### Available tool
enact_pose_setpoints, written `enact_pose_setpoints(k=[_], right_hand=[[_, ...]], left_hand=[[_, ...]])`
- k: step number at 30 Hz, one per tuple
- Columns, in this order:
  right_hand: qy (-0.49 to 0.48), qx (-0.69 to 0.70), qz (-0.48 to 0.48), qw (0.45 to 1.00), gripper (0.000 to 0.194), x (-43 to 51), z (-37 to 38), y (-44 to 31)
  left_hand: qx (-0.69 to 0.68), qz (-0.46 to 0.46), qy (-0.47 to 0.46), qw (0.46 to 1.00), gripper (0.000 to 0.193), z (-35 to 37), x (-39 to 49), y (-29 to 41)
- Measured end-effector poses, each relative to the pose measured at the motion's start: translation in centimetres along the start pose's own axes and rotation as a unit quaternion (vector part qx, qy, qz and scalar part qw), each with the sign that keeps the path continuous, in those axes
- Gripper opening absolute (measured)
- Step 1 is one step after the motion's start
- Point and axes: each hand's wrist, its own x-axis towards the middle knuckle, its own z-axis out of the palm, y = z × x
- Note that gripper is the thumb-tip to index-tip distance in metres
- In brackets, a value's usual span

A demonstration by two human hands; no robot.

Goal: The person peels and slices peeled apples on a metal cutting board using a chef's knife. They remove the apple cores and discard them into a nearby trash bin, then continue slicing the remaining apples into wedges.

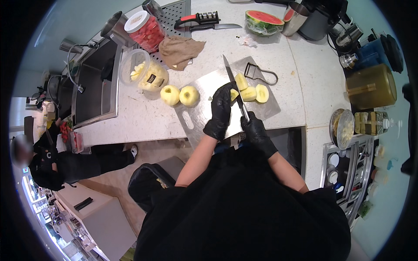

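My right hand [258,133], in a black glove, grips the handle of a long kitchen knife [229,70]. Its blade points away from me over a metal cutting board [209,83]. My black-gloved left hand [221,109] holds a pale yellow apple piece [233,94] against the blade's left side; the fingers hide part of it. Right of the blade lie a peeled apple chunk [241,81], another piece [249,94] and a cut piece [262,93]. Two whole peeled apples, one [170,95] beside the other [189,95], stand at the board's left edge. A peeler [276,77] rests on the board's far right.
Left of the board are a plastic tub of cut fruit [155,78], a brown cloth [181,50], a jar of red fruit [147,34] and a sink [94,81]. Behind lie a second knife [228,26], a knife sharpener [199,18] and a cut watermelon [264,23]. A person [78,163] stands far left.
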Motion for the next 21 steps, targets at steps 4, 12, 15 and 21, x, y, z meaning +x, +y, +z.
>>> enact_pose_setpoints(k=[4, 12, 15, 21], right_hand=[[0.008, 0.014, -0.012, 1.000, 0.032, -0.6, -0.3, -0.1], [0.039, -0.034, -0.050, 0.997, 0.024, -4.1, -2.6, -2.3], [0.043, -0.050, -0.089, 0.994, 0.023, -5.0, -2.8, -2.5], [0.033, -0.093, -0.131, 0.986, 0.028, -5.9, -4.0, -3.7]], left_hand=[[0.277, 0.089, 0.046, 0.956, 0.026, 0.1, -1.3, -0.3], [-0.030, -0.005, 0.135, 0.990, 0.015, 0.0, -1.7, -1.8], [0.003, 0.011, 0.141, 0.990, 0.016, -0.1, -1.6, -2.0], [0.006, 0.018, 0.140, 0.990, 0.016, -0.1, -1.7, -2.2]])
